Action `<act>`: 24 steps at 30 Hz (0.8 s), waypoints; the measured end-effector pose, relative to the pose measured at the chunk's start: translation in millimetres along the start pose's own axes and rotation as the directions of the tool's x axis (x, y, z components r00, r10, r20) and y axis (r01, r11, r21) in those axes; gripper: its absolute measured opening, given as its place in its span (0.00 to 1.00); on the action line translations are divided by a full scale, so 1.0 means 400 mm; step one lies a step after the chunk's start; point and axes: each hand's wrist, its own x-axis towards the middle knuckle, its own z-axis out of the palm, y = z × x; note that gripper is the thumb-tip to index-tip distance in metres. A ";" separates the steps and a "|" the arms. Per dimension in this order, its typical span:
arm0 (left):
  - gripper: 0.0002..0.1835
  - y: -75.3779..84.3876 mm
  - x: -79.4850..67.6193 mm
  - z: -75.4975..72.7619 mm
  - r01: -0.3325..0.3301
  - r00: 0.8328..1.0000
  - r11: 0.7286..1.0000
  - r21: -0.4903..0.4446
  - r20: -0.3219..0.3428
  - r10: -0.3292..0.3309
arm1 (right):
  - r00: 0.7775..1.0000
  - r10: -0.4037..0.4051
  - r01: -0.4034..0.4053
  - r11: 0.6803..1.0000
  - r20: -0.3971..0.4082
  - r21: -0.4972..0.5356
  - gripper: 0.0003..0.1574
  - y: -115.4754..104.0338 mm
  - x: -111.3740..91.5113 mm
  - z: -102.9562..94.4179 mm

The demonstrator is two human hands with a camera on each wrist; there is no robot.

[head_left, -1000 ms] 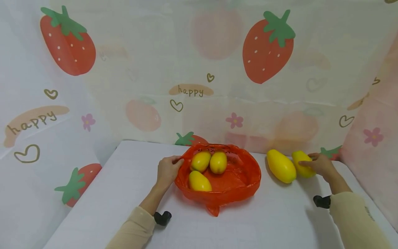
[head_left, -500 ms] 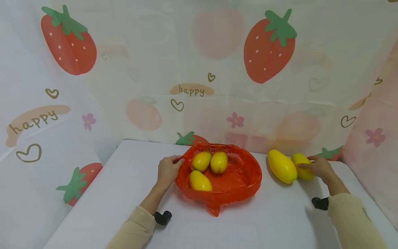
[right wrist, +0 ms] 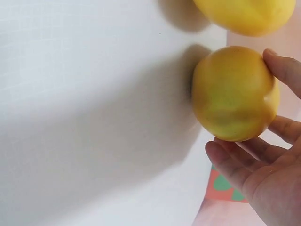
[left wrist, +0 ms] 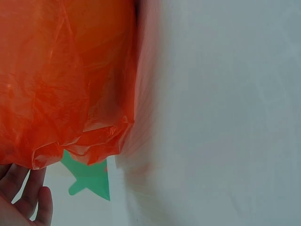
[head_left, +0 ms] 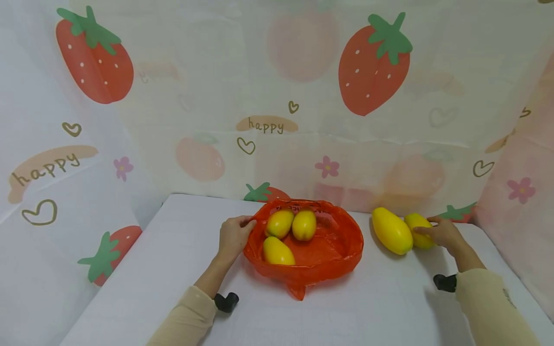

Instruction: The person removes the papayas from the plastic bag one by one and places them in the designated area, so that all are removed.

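In the head view a red plastic bag [head_left: 322, 271] sits on the table with its mouth spread wide and its rim rolled. Three yellow mangoes lie inside: one [head_left: 279, 224] at the back left, another [head_left: 304, 225] beside it, a third [head_left: 278, 251] in front. My left hand [head_left: 232, 238] pinches the bag's left rim; in the left wrist view its fingers [left wrist: 32, 188] show under the bag's edge. My right hand [head_left: 447, 235] holds a yellow mango [right wrist: 233, 94] between thumb and fingers. Just left of it lies a larger yellow mango [head_left: 392, 231].
The table [head_left: 311, 322] has a white cover. Behind it hangs a cloth [head_left: 207, 86] printed with strawberries, hearts and flowers; similar cloth closes both sides. A black wrist mount [head_left: 227, 302] shows at the left sleeve and another [head_left: 445, 282] at the right.
My right hand and its mango have shifted slightly left and nearer me, closer to the larger mango. The left hand and the bag stay as they were.
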 end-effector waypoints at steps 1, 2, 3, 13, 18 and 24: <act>0.13 0.000 0.000 0.000 -0.002 1.000 1.000 0.000 0.000 0.002 | 1.000 -0.002 0.002 1.000 0.000 0.002 0.56 0.001 0.000 0.001; 0.13 0.001 0.000 0.000 -0.001 1.000 1.000 0.000 0.001 0.001 | 1.000 0.001 -0.001 1.000 -0.002 0.000 0.56 0.003 0.001 0.001; 0.13 0.001 0.000 0.000 -0.002 1.000 1.000 0.000 0.002 0.002 | 1.000 0.004 -0.004 1.000 -0.003 0.000 0.57 0.004 0.002 0.001; 0.13 0.002 -0.001 -0.001 0.013 1.000 1.000 -0.016 0.015 -0.013 | 1.000 -0.026 0.025 0.999 -0.015 -0.046 0.54 0.007 -0.002 -0.019; 0.13 0.001 0.000 -0.001 0.012 1.000 1.000 -0.010 0.009 -0.012 | 0.997 -0.067 0.064 0.996 -0.048 -0.061 0.51 0.000 -0.015 -0.028; 0.13 0.003 0.002 -0.003 0.011 1.000 1.000 -0.002 0.021 -0.011 | 0.994 -0.080 0.077 0.996 -0.071 -0.052 0.52 -0.021 -0.033 -0.032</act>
